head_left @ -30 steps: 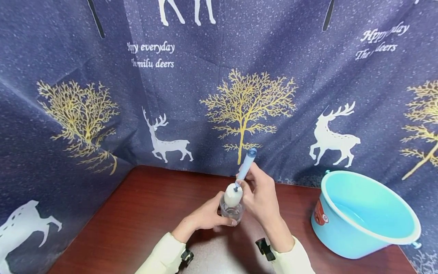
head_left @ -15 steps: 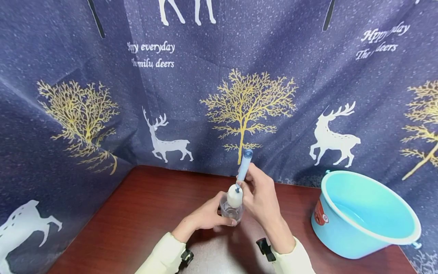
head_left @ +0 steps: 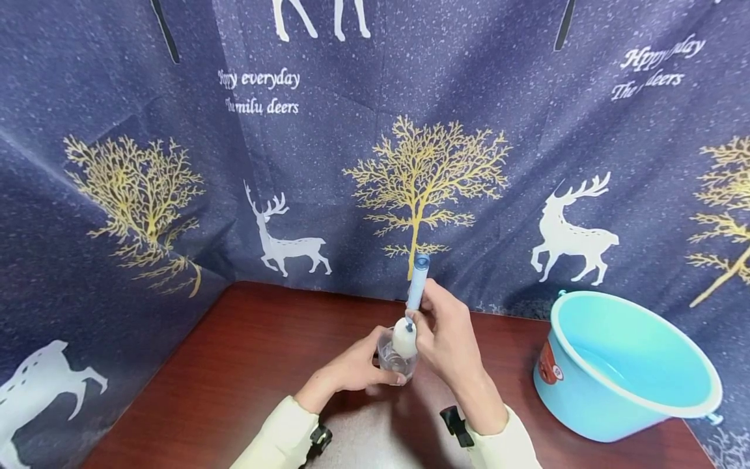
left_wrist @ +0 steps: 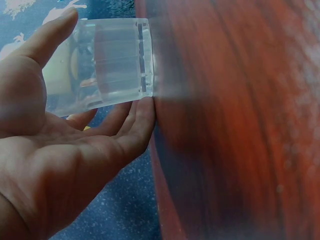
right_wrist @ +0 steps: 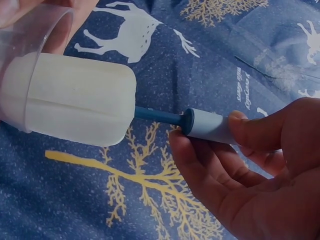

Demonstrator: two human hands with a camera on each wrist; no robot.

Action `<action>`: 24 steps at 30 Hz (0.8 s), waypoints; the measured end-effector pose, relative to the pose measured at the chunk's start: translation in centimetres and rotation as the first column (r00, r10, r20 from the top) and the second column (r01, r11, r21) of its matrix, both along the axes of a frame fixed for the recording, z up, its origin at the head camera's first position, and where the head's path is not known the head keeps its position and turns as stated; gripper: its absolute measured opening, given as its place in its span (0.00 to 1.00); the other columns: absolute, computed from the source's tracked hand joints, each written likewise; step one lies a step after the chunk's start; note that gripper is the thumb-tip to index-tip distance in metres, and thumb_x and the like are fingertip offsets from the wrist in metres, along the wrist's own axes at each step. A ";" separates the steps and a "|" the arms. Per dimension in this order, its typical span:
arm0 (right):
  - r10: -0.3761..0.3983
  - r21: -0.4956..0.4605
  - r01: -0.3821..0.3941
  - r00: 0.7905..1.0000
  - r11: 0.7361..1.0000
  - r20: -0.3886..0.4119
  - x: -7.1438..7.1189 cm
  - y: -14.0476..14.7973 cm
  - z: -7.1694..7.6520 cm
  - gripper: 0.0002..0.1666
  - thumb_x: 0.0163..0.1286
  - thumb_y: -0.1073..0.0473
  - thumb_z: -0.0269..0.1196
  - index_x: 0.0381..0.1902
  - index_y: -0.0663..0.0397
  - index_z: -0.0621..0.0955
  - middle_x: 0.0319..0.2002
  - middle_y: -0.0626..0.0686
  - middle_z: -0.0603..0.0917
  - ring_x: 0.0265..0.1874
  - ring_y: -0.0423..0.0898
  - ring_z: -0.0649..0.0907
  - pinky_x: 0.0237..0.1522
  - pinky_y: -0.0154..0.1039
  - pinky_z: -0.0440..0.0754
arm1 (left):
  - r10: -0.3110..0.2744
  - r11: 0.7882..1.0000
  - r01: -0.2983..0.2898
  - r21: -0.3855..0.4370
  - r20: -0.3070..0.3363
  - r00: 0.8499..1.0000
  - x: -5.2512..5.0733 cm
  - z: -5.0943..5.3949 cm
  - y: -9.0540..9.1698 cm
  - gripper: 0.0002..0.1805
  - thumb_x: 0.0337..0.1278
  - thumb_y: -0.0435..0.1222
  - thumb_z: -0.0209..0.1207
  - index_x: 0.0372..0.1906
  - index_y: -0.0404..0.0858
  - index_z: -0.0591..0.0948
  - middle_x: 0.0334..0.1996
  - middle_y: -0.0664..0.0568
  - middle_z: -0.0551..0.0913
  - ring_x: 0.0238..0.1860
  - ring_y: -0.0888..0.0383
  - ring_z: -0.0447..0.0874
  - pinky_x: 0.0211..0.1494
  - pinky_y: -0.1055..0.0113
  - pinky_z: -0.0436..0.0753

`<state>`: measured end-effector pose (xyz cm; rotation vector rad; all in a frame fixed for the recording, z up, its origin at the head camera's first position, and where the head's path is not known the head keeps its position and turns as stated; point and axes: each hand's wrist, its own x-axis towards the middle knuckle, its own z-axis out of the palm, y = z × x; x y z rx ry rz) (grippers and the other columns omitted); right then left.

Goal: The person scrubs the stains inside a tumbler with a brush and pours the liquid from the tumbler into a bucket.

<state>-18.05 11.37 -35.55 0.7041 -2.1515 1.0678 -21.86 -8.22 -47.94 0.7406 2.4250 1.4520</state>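
A clear cup (head_left: 396,367) stands on the table, and my left hand (head_left: 356,366) grips it around the side. In the left wrist view, the cup's base (left_wrist: 144,57) touches the tabletop. My right hand (head_left: 450,332) pinches the light blue handle (head_left: 418,286) of a sponge cup brush. The brush's white sponge head (head_left: 404,339) is partly inside the cup, its upper part standing above the rim. A dark blue neck (right_wrist: 160,116) joins sponge and handle in the right wrist view. The sponge's lower end shows only blurred through the cup wall.
On the right of the reddish-brown wooden table (head_left: 263,339) stands a light blue bucket (head_left: 592,397) with a red label. A dark blue cloth (head_left: 328,143) printed with deer and trees hangs behind the table and along its left side.
The brush handle's top has swung left, so the handle is more upright. The sponge has shifted slightly right and a little lower in the cup. My left hand stays in place.
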 end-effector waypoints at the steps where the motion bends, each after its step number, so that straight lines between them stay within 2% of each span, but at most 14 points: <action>1: -0.001 0.004 0.001 1.000 1.000 0.002 0.0 0.0 0.0 0.21 0.56 0.80 0.73 0.37 0.53 0.79 0.28 0.46 0.81 0.26 0.40 0.76 0.27 0.34 0.75 | 0.004 1.000 -0.004 -0.004 0.001 1.000 0.0 0.0 0.0 0.40 0.55 0.46 0.79 0.68 0.44 0.69 0.59 0.54 0.81 0.62 0.55 0.80 0.66 0.60 0.80; 14: -0.009 0.027 0.008 1.000 1.000 0.022 0.3 0.0 0.3 0.22 0.56 0.80 0.73 0.38 0.52 0.79 0.28 0.46 0.82 0.28 0.40 0.78 0.30 0.36 0.78 | 0.020 0.999 -0.020 -0.033 0.003 1.000 0.1 0.0 0.0 0.41 0.55 0.48 0.79 0.68 0.46 0.69 0.60 0.54 0.80 0.63 0.56 0.80 0.66 0.58 0.80; 24: -0.011 0.042 0.009 0.999 0.999 0.053 0.7 0.0 0.5 0.21 0.57 0.79 0.71 0.38 0.51 0.78 0.26 0.45 0.80 0.24 0.41 0.76 0.25 0.34 0.74 | 0.020 0.999 -0.020 -0.031 0.005 1.000 -0.1 -0.2 0.0 0.40 0.54 0.48 0.79 0.67 0.46 0.69 0.58 0.57 0.81 0.61 0.59 0.80 0.66 0.61 0.79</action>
